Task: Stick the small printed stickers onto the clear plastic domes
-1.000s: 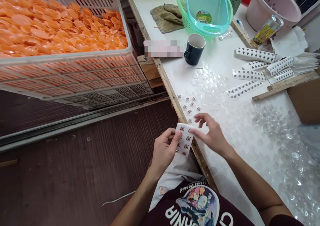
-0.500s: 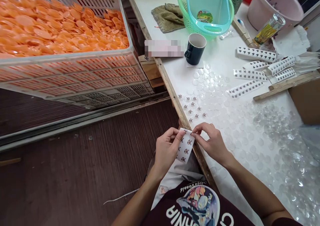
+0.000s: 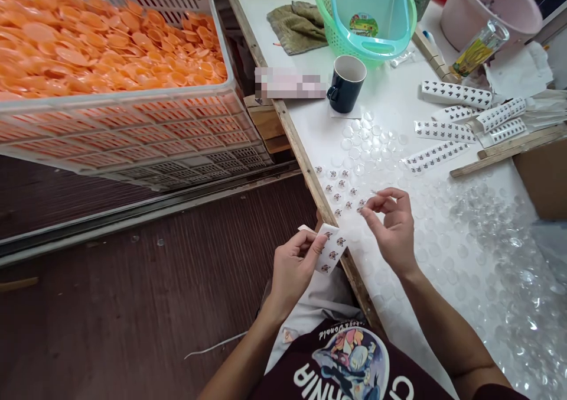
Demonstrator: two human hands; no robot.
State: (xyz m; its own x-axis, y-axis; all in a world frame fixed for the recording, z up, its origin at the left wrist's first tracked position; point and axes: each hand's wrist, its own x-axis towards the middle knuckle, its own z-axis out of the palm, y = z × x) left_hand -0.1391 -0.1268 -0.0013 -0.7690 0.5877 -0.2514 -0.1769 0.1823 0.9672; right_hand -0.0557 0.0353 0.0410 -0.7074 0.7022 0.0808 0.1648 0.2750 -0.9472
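Observation:
My left hand (image 3: 296, 270) pinches a white sheet of animal-face stickers (image 3: 333, 253) between thumb and fingers, just off the table's wooden edge. Over the table, my right hand (image 3: 392, 228) is closed in a pinch. A small pale piece, seemingly a sticker (image 3: 374, 192) turned edge-on, shows at its fingertips. Beside these fingertips lie several clear discs bearing animal-face stickers (image 3: 341, 184), in loose rows near the edge. Plain clear discs (image 3: 375, 143) are spread behind and to the right of them.
A white crate (image 3: 133, 93) full of orange plastic pieces stands at the left. On the table are a dark mug (image 3: 348, 87), green basket (image 3: 330, 19), cloth (image 3: 296, 28), glass (image 3: 481, 48), pink tub (image 3: 496, 10) and more sticker strips (image 3: 443, 131). A wooden strip (image 3: 487, 155) lies at the right.
My right hand has left the sticker sheet and moved up and right, over the discs. My left hand keeps the sheet, which is tilted slightly differently.

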